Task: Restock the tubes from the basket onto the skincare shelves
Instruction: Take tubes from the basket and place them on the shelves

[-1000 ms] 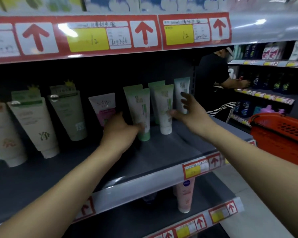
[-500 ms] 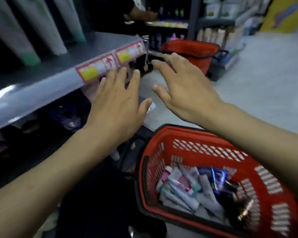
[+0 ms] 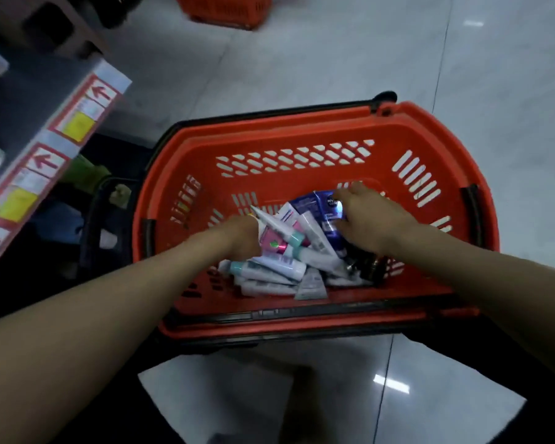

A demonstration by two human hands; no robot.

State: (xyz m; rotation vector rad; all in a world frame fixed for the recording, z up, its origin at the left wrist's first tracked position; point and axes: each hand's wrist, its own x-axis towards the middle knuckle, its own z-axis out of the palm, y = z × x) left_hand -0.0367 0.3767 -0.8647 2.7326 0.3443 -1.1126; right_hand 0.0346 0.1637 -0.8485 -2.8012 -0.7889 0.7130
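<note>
A red plastic basket [image 3: 302, 123] stands on the floor below me, with several tubes [image 3: 279, 267] piled in its bottom, mostly white ones with teal caps. Both my hands are down inside it. My left hand [image 3: 237, 235] presses into the left side of the pile, beside a pink tube [image 3: 269, 243] and under a white tube with a teal cap [image 3: 276, 224]; its fingers are hidden. My right hand [image 3: 366, 219] lies over a dark blue tube [image 3: 314, 203], with fingers and thumb closed around its right end.
The grey shelf edge [image 3: 61, 136] with red arrow labels and yellow price tags juts out at the left. A second red basket [image 3: 225, 11] sits on the pale tiled floor [image 3: 494, 91] at the top. Dark items lie under the shelf.
My view swung from the shelf down to the basket. Both hands left the shelved tubes, passed over the basket with fingers spread, and now reach into the pile.
</note>
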